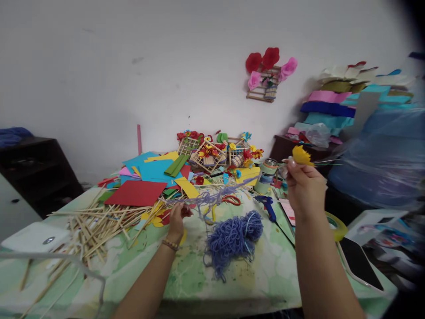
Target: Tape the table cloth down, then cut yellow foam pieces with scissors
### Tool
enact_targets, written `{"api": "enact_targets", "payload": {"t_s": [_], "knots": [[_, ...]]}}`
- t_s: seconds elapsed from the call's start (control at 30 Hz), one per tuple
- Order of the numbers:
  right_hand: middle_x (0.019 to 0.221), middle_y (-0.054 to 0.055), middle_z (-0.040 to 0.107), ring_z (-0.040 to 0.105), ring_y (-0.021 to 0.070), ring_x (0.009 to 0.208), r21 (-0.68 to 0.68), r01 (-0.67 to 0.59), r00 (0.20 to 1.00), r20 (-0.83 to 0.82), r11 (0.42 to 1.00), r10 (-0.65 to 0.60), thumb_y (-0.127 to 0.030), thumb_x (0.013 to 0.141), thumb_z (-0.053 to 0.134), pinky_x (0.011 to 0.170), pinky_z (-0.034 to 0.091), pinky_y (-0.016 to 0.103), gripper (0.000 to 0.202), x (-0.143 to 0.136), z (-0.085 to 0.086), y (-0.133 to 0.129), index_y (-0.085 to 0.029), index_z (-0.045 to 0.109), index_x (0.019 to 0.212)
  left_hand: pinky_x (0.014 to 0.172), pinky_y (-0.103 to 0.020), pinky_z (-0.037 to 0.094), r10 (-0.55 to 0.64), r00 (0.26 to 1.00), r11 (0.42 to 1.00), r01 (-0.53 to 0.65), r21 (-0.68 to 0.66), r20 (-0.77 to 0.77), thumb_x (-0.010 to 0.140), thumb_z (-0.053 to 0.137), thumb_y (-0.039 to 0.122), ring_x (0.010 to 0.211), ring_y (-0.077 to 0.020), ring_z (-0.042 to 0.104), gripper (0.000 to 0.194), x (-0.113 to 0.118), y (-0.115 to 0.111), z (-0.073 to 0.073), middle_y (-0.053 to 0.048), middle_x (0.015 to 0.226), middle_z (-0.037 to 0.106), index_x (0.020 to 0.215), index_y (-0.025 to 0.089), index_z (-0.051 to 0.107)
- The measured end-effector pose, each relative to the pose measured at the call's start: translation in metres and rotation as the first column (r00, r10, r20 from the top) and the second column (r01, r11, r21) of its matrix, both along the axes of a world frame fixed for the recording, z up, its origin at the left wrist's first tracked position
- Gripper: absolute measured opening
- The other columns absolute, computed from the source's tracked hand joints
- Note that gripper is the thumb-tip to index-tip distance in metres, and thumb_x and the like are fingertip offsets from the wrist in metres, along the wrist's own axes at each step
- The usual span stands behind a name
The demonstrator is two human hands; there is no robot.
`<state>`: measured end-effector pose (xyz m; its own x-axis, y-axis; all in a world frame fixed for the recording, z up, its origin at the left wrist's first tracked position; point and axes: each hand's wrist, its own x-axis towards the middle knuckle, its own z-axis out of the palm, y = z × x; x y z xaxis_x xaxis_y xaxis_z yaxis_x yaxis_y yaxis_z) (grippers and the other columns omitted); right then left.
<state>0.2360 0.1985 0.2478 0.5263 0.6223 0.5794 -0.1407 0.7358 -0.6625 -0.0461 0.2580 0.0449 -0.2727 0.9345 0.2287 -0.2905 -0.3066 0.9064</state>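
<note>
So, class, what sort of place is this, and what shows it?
Probably a craft workspace: bundled purple yarn, a blue glue gun and loose wooden sticks lie on a cloth-covered table.

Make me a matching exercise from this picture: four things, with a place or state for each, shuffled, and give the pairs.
Things:
1. Fringed yellow paper piece
2. Purple-blue yarn
3. Large red sheet
4. Dark-screened phone

Places and states:
A. Lying near the right edge of the table
B. Beyond and left of the left hand
C. Pinched in the raised right hand
D. Heaped in a loose tangle

Pairs: 1-C, 2-D, 3-B, 4-A
</note>
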Motion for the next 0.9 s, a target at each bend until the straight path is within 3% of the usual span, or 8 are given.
{"api": "enact_targets", "payload": {"t_s": [0.27, 0.37, 0.5, 0.53, 0.6, 0.7, 0.77, 0.9], "knots": [[0.070, 0.002, 0.065, 0.053, 0.0071, 0.057, 0.158, 0.034, 0.994, -0.104, 0.987, -0.018, -0.014, 0.059, 0.080, 0.053, 0.041, 0.022, 0.015, 0.019, 0.009, -0.033, -0.012, 0.066, 0.062, 0.054, -0.028, 0.039, 0.199, 0.950, 0.971, -0.159, 0.177, -0.239, 0.083, 0.046, 0.034, 0.050, -0.0139, 0.043, 0.035, 0.002, -0.017, 0.009, 0.000, 0.050, 0.041, 0.050, 0.022, 0.041], [0.068, 0.003, 0.065, 0.052, 0.0064, 0.056, 0.115, -0.030, 0.995, -0.091, 0.993, 0.040, -0.015, 0.061, 0.080, 0.054, 0.041, 0.022, 0.017, 0.016, 0.004, -0.033, -0.010, 0.065, 0.063, 0.082, -0.032, 0.044, 0.279, 0.910, 0.939, -0.192, 0.285, -0.307, 0.075, 0.061, 0.035, 0.078, -0.0194, 0.053, 0.018, 0.024, -0.028, 0.024, -0.003, 0.074, 0.054, 0.068, 0.021, 0.053], [0.064, 0.000, 0.063, 0.051, 0.0055, 0.055, 0.027, -0.077, 0.994, -0.073, 0.997, 0.079, -0.021, 0.061, 0.081, 0.055, 0.041, 0.020, 0.021, 0.004, -0.008, -0.029, -0.012, 0.063, 0.060, 0.101, -0.042, 0.036, 0.378, 0.803, 0.848, -0.100, 0.521, -0.461, 0.069, 0.072, 0.037, 0.111, -0.0264, 0.050, 0.037, 0.073, -0.039, 0.050, -0.012, 0.111, 0.055, 0.093, 0.019, 0.049], [0.064, 0.000, 0.062, 0.051, 0.0057, 0.056, 0.024, -0.065, 0.995, -0.072, 0.998, 0.066, -0.023, 0.061, 0.082, 0.055, 0.042, 0.020, 0.022, 0.003, -0.010, -0.029, -0.012, 0.062, 0.060, 0.100, -0.042, 0.037, 0.336, 0.792, 0.868, -0.051, 0.494, -0.509, 0.072, 0.070, 0.038, 0.114, -0.0265, 0.050, 0.041, 0.082, -0.039, 0.054, -0.013, 0.116, 0.054, 0.100, 0.018, 0.049], [0.065, -0.001, 0.062, 0.052, 0.0061, 0.056, 0.049, -0.012, 0.998, -0.068, 0.999, 0.015, -0.023, 0.059, 0.083, 0.054, 0.042, 0.020, 0.022, 0.006, -0.011, -0.032, -0.013, 0.063, 0.060, 0.090, -0.038, 0.042, 0.083, 0.773, 0.939, 0.150, 0.308, -0.629, 0.080, 0.062, 0.040, 0.102, -0.0235, 0.056, 0.034, 0.093, -0.038, 0.054, -0.010, 0.106, 0.060, 0.103, 0.018, 0.051], [0.065, 0.000, 0.063, 0.054, 0.0074, 0.058, 0.111, 0.068, 0.995, -0.082, 0.992, -0.059, -0.019, 0.056, 0.083, 0.055, 0.042, 0.022, 0.021, 0.026, -0.007, -0.039, -0.013, 0.064, 0.059, 0.065, -0.028, 0.039, -0.275, 0.698, 0.918, 0.395, 0.035, -0.661, 0.082, 0.057, 0.043, 0.062, -0.0161, 0.051, 0.027, 0.088, -0.034, 0.043, 0.000, 0.063, 0.055, 0.069, 0.019, 0.056], [0.064, 0.001, 0.063, 0.055, 0.0082, 0.058, 0.139, 0.108, 0.991, -0.091, 0.984, -0.095, -0.013, 0.056, 0.082, 0.054, 0.041, 0.023, 0.019, 0.046, -0.002, -0.048, -0.012, 0.063, 0.057, 0.057, -0.026, 0.032, -0.321, 0.716, 0.910, 0.415, 0.008, -0.620, 0.076, 0.063, 0.042, 0.053, -0.0131, 0.041, 0.033, 0.077, -0.031, 0.032, 0.003, 0.052, 0.048, 0.055, 0.019, 0.051], [0.064, 0.002, 0.061, 0.054, 0.0073, 0.054, 0.211, 0.172, 0.979, -0.144, 0.962, -0.143, 0.002, 0.066, 0.068, 0.049, 0.038, 0.022, 0.018, 0.084, 0.013, -0.070, -0.011, 0.063, 0.056, 0.052, -0.024, 0.027, -0.320, 0.839, 0.935, 0.353, -0.006, -0.440, 0.070, 0.067, 0.036, 0.052, -0.0111, 0.039, 0.026, 0.055, -0.020, 0.019, 0.003, 0.053, 0.049, 0.056, 0.018, 0.054]]}}
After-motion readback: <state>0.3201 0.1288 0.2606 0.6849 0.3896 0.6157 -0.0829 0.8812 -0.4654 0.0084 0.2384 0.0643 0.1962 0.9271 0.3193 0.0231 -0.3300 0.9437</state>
